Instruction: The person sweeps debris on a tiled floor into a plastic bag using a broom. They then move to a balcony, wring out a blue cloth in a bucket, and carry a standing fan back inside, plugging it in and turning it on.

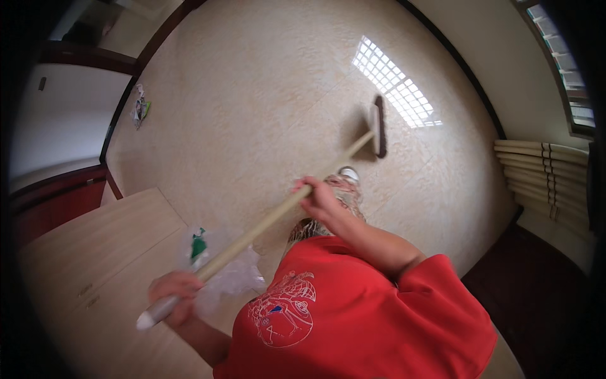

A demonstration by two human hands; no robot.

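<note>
My left hand (176, 296) is closed around the grey upper end of a long pole, close to its white cap. Farther down the same pole (255, 230), my right hand (318, 196) grips the pale shaft. The pole runs up and to the right to a push broom head (380, 127) with dark brown bristles. That head is beside a shoe (349, 173), over the tiled floor; whether the bristles touch the tiles I cannot tell.
Crumpled wrappers (140, 108) lie on the floor by the left wall. A clear plastic bag (232, 275) with a green piece is near a pale wooden cabinet (118, 237). Folded curtains or blinds (544, 166) hang at the right, above a dark red surface (525, 284). Window light reflects on the floor.
</note>
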